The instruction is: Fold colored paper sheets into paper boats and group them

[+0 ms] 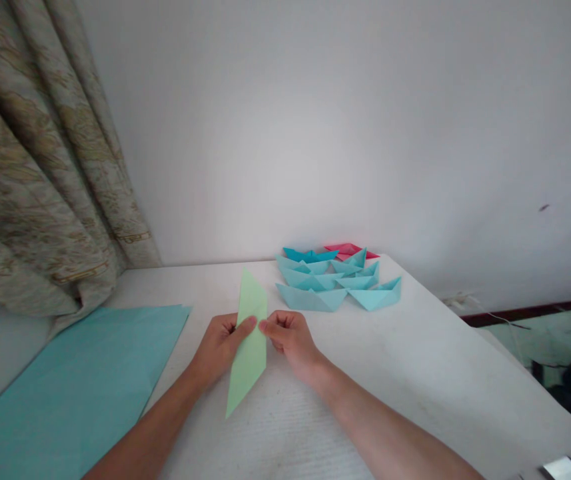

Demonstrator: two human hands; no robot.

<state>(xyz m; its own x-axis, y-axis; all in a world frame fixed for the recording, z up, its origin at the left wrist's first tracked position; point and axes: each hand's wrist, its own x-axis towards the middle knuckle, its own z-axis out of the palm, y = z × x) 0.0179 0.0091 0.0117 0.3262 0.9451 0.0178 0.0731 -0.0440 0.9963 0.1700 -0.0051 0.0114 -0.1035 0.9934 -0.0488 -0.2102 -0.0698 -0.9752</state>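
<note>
A folded sheet of light green paper point(249, 360), long and pointed at both ends, is held up above the table between my two hands. My left hand point(221, 345) grips its left edge, thumb on the near face and fingers behind. My right hand point(291, 339) pinches the right edge between thumb and bent forefinger. Both thumb tips are close together near the middle of the paper. Beyond my right hand stand several folded paper boats, among them a light blue boat point(312, 298), a darker blue boat point(310, 255) and a red boat point(348, 250).
Large light blue paper sheets point(80, 387) lie on the left of the white table point(405, 387). A patterned curtain point(50, 153) hangs at the left, and a white wall point(315, 133) rises behind. A flat shiny object point(562, 469) is at the lower right edge.
</note>
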